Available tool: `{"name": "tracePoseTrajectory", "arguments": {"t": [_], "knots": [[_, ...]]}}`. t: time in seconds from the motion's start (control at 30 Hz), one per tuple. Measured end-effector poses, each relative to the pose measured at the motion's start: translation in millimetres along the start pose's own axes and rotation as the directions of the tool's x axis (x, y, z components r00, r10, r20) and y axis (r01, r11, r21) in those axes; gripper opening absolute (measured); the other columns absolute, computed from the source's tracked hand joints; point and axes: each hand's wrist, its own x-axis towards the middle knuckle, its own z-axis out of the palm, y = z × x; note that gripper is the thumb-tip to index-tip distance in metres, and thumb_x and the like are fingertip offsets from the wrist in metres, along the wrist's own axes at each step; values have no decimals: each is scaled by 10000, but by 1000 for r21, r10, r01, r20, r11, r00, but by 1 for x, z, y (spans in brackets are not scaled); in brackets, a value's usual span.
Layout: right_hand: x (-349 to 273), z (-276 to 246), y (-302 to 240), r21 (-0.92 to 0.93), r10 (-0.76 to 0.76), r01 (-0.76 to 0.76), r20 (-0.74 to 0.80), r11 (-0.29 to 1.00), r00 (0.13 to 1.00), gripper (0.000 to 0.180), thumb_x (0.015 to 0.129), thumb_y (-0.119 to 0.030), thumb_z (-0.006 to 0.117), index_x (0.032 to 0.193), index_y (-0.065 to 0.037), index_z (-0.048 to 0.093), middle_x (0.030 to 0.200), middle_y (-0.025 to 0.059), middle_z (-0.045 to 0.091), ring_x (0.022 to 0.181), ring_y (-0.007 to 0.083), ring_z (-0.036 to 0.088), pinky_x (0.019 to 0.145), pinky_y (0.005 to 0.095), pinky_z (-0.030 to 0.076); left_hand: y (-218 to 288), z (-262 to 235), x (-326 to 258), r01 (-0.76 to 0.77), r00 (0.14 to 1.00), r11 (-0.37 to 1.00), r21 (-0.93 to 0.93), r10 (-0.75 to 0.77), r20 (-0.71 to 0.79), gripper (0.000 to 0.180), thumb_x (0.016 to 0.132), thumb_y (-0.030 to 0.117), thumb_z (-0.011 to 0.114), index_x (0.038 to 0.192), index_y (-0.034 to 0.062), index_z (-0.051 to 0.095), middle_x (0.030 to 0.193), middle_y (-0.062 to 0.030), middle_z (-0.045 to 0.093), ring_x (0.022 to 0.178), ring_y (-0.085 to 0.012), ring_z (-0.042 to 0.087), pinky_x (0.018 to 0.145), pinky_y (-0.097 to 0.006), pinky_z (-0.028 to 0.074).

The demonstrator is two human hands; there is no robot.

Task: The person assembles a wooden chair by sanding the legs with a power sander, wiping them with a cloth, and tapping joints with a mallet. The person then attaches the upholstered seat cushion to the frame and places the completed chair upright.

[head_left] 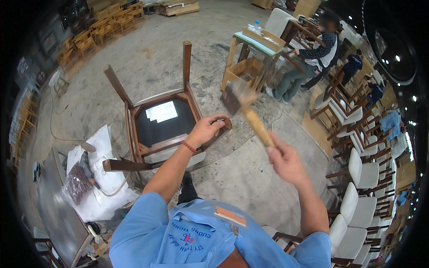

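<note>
A dark brown wooden chair (167, 98) stands upside down before me, its legs pointing up and two paper labels on the black underside of its seat. My left hand (209, 128) is closed round the end of the nearest right chair leg (228, 124); whether a small piece is pinched there too is hidden. In my right hand (286, 160) is a hammer (258, 126), gripped by its light wooden handle. Its head, smeared by motion, is raised just beyond that leg end.
On the left, a table (53, 196) carries white padding (96, 156), a power tool and a plastic bag of small dark parts. A workbench (263, 42) with cardboard boxes stands ahead right, a person (313, 53) beside it. Rows of upholstered chairs (362, 178) line the right.
</note>
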Motion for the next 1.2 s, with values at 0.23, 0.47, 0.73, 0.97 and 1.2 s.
{"name": "tracePoseTrajectory", "arguments": {"t": [0.23,0.47,0.73,0.97,1.2], "knots": [[-35,-37,-29,424,-383,762,-680,490,625,456,959,-412,467,1027,36,512,633,94,503,423,156,496,348,264,382,-95,-3,-83,96,840,528,-844,-498,-217,201,975,233,566,839,86,546,735,-1,525,579,-95,468,468,-211,347],[11,-11,54,-69,-24,21,-34,997,999,559,978,-254,543,1474,-55,382,681,37,574,540,161,550,539,277,446,-162,1,-185,178,430,90,-980,-903,-4,179,980,184,489,842,85,545,710,-50,545,640,-177,527,555,-315,446],[4,-13,8,494,7,75,-162,866,987,227,973,-228,545,1085,-31,561,650,7,516,422,71,442,363,227,327,-139,5,-208,323,593,231,-918,-805,5,182,1023,236,485,1002,74,566,819,-48,574,667,-142,527,506,-231,426],[70,59,6,516,37,-86,104,853,994,204,894,-139,641,1018,-6,548,678,13,537,419,67,445,354,238,333,-8,-17,-84,236,854,488,-840,-516,-59,241,987,303,521,1000,81,614,794,-18,589,653,-133,548,512,-232,411],[201,87,-33,455,113,-145,96,879,989,221,869,-150,669,994,-4,559,694,27,567,414,69,450,348,242,334,39,-50,39,155,988,852,-500,-125,94,350,1022,233,466,1281,3,518,838,-15,558,726,-84,515,581,-243,432]]}}
